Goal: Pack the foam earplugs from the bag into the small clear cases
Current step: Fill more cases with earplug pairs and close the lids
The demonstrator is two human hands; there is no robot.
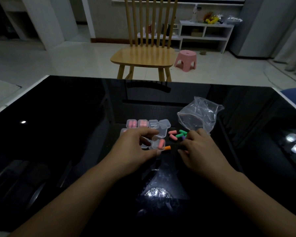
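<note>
No readable text, labels, brands or numbers anywhere. Clear cases [148,124], plastic bag [199,113] and tabletop [58,125] carry no legible print; far shelf items too small and dim.

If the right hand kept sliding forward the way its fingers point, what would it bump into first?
Most likely the loose earplugs lying just past the right hand, the green ones nearest its fingertips. Beyond them lies the clear plastic bag. Depth is hard to judge from this one view.
</note>
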